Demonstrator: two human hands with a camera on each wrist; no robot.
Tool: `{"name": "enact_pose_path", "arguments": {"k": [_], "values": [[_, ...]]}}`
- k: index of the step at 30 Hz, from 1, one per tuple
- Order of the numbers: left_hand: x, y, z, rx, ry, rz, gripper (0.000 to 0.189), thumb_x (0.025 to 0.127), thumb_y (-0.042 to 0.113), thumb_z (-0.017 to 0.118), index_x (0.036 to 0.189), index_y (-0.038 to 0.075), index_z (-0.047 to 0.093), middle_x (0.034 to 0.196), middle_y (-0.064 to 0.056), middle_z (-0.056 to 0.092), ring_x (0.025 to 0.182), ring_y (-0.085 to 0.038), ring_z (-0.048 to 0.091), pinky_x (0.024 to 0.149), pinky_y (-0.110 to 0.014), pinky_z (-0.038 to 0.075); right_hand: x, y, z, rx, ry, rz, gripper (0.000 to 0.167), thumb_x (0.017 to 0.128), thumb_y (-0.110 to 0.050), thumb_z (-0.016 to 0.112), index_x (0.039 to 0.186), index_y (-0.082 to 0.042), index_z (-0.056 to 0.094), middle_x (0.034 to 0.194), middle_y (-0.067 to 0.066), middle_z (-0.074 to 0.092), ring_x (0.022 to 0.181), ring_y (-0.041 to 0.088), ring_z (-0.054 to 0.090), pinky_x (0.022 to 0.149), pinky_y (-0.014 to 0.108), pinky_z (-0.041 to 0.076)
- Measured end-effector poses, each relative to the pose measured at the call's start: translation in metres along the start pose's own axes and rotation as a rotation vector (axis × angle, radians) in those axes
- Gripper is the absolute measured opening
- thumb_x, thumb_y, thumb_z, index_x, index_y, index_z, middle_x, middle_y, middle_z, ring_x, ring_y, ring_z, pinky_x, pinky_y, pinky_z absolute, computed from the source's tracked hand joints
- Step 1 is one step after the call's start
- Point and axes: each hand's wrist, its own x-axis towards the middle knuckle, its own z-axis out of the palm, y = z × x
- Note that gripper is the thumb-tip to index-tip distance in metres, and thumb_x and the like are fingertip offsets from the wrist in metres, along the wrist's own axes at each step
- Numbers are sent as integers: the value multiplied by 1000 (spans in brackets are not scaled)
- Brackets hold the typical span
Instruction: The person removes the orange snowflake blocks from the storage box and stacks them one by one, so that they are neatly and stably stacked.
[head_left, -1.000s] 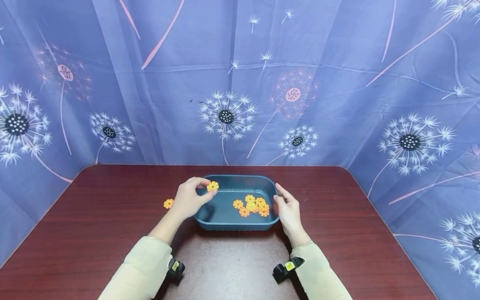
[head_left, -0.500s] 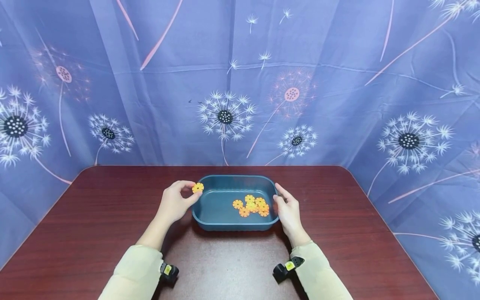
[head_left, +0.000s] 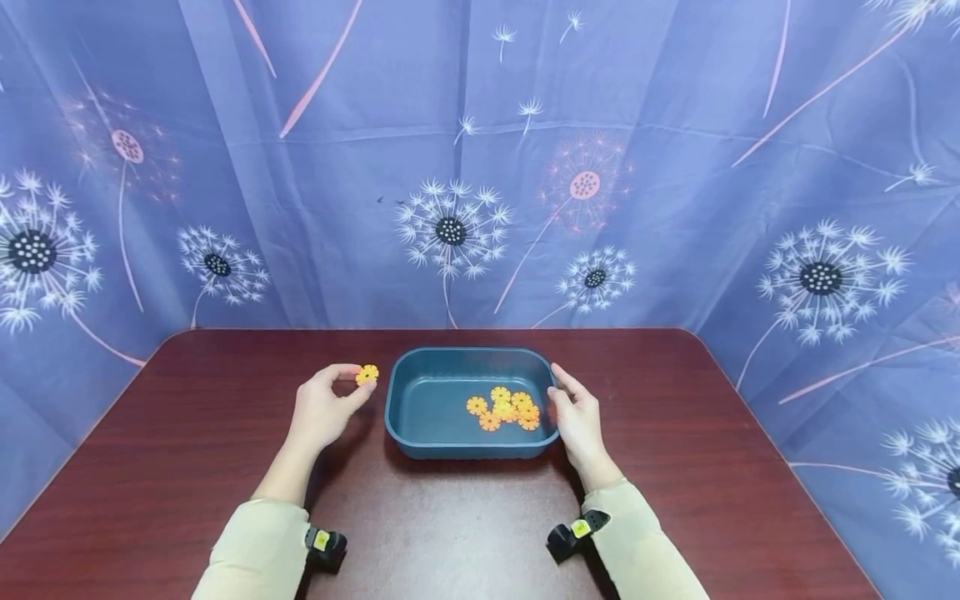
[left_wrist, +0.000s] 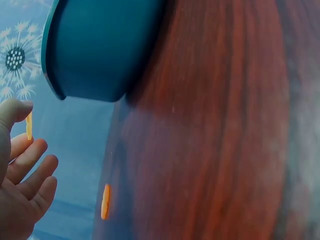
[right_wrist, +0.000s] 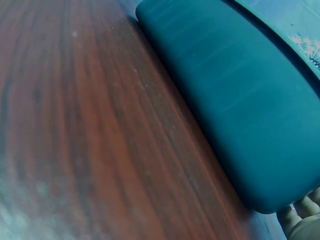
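My left hand [head_left: 318, 412] pinches a yellow-orange flower-shaped disc [head_left: 367, 375] between thumb and index finger, in the air left of a dark teal tub. The left wrist view shows this disc [left_wrist: 29, 125] edge-on, the other fingers loosely bent below it. My right hand [head_left: 581, 425] holds the right end of the tub [head_left: 427, 417], thumb at the rim and fingers along the outer wall. In the right wrist view only a few fingertips [right_wrist: 300, 212] show against the tub's end. Several similar discs [head_left: 504, 408] lie clustered in the tub's right half.
One more orange disc [left_wrist: 105, 201] lies on the table in the left wrist view; the left hand hides it in the head view. The reddish-brown wooden table [head_left: 465, 517] ends at a blue dandelion-print curtain [head_left: 337, 208].
My left hand has moved left with the pinched disc, from over the tub's left part to outside its rim. The right hand and the discs in the tub have stayed put.
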Motion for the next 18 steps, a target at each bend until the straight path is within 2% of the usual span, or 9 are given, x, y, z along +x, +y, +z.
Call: {"name": "enact_pose_path", "arguments": {"k": [4, 13, 18], "values": [[1, -7, -3, 3, -3, -13, 39, 83, 26, 71, 113, 4, 64, 105, -15, 68, 93, -27, 65, 75, -36, 52, 1, 0, -1, 0, 9, 1, 46, 94, -8, 50, 140, -11, 47, 137, 12, 51, 53, 8, 39, 55, 20, 39], [2, -27, -16, 82, -23, -54, 40, 84, 31, 70, 111, 2, 64, 102, -16, 69, 87, -27, 63, 71, -32, 48, 0, -2, 0, 3, 7, 14, 45, 94, -8, 51, 139, -13, 49, 126, 14, 54, 60, 9, 45, 59, 20, 43], [4, -38, -20, 94, -63, -72, 39, 85, 30, 68, 111, 1, 63, 101, -17, 69, 90, -29, 64, 75, -37, 51, 0, -3, 1, -7, 5, 30, 45, 94, -9, 50, 139, -16, 49, 123, 14, 54, 61, 11, 47, 60, 21, 44]]}}
